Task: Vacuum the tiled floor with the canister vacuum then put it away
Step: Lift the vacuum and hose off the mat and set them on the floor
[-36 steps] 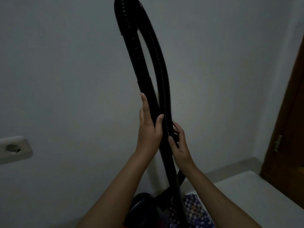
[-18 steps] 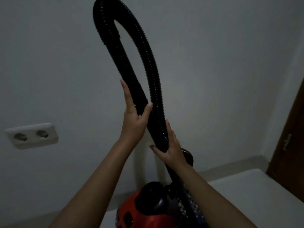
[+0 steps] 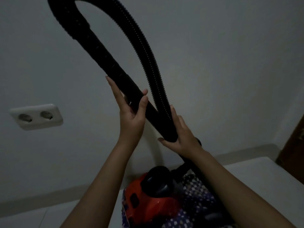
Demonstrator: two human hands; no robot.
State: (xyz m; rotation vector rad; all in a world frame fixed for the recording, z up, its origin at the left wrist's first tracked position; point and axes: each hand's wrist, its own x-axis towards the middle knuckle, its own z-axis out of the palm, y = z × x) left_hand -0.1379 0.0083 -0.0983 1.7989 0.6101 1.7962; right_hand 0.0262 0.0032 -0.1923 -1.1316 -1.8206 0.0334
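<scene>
The red vacuum (image 3: 148, 199) sits low between the forearms, touching a dotted cloth (image 3: 197, 195) on the pale floor (image 3: 263, 175). Above it, the right hand (image 3: 181, 134) wraps fingers and thumb round the ribbed hose (image 3: 148, 51) where it meets the black tube (image 3: 107, 53). The left hand (image 3: 131, 116) clasps the tube higher up, with its fingers straight behind and its thumb across the front. Beyond is the wall (image 3: 213, 46) with a double socket (image 3: 36, 116).

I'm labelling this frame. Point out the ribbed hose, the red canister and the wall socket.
ribbed hose (image 3: 146, 51): head view, mid-run, on the loop's right side.
red canister (image 3: 153, 209): head view, on its red shell.
wall socket (image 3: 35, 116): head view, on the plate between the outlets.
</scene>
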